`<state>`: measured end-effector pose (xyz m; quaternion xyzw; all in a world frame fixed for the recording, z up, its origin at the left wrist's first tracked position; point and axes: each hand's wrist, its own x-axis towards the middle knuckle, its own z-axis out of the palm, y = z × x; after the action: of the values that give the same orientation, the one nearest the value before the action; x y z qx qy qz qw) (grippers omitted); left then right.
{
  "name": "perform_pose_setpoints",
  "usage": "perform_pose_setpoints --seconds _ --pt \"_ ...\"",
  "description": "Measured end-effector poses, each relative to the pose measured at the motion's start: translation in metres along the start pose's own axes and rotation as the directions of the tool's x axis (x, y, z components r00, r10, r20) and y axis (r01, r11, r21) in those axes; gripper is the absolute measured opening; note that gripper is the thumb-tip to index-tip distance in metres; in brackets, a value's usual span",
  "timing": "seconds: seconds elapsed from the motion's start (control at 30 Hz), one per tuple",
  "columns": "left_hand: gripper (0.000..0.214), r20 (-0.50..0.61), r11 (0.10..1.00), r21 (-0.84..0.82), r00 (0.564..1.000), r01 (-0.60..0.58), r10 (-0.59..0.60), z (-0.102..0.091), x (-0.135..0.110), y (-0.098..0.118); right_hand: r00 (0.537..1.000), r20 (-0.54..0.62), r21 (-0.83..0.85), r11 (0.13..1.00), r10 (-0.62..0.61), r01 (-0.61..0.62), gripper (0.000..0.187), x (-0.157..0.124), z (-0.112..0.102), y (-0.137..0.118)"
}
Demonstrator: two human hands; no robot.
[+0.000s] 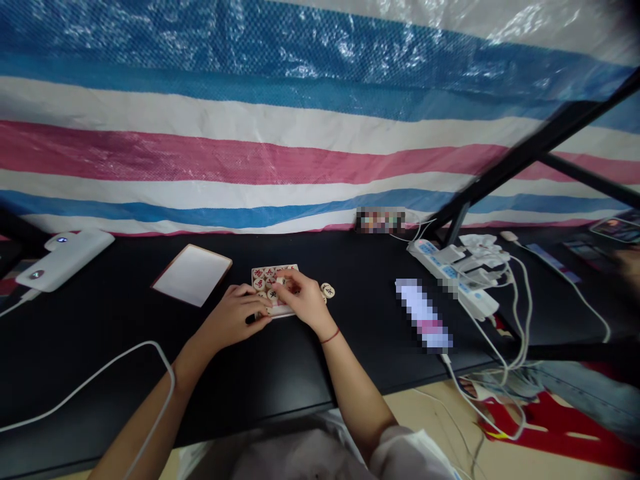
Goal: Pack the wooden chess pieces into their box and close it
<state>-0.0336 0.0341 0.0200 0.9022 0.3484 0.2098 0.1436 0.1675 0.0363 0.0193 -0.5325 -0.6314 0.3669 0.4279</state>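
Note:
A small shallow white box [284, 311] in the middle of the table holds several round cream xiangqi pieces [259, 284] with red and dark characters. My left hand [235, 315] rests at the box's near left corner, with its fingers over the edge and its thumb along the front, gripping it. Over the right part of the box, my right hand [303, 297] has thumb and forefinger closed in a pinch on a piece that they largely cover. Just right of that hand, a loose xiangqi piece [328, 291] lies on another. A white box lid [193, 274] lies left of the box.
The black table [240, 387] reaches back to a striped plastic sheet [200, 157]. A white device [65, 260] stands at left, its cable crossing my left forearm. On the right lie a phone [424, 315] and a power strip [453, 277] with tangled cables.

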Motion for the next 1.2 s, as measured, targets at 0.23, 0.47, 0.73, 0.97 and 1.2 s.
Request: perform_pose_setpoints --seconds 0.23,0.47,0.73,0.97,1.2 --pt "0.015 0.040 0.995 0.084 0.998 -0.045 0.042 -0.003 0.001 0.005 1.000 0.019 0.033 0.999 0.016 -0.017 0.025 -0.002 -0.001 -0.004" --pt "0.009 0.015 0.993 0.107 0.999 -0.044 0.042 -0.001 0.000 0.006 1.000 0.000 0.020 1.000 -0.004 0.004 0.022 -0.004 -0.006 -0.006" --pt "0.027 -0.039 0.991 0.131 0.999 0.031 -0.026 -0.002 -0.004 -0.005 0.974 0.157 -0.166 0.968 -0.165 0.191 0.025 -0.028 -0.003 -0.026" --pt "0.027 -0.017 0.990 0.124 0.998 0.065 -0.064 -0.003 -0.006 -0.011 0.977 0.200 -0.478 0.864 -0.068 0.158 0.015 -0.037 0.016 -0.025" --pt "0.030 -0.009 0.993 0.098 0.997 0.073 -0.072 -0.001 -0.007 -0.013 0.981 0.192 -0.503 0.857 -0.019 0.115 0.018 -0.039 0.013 -0.028"
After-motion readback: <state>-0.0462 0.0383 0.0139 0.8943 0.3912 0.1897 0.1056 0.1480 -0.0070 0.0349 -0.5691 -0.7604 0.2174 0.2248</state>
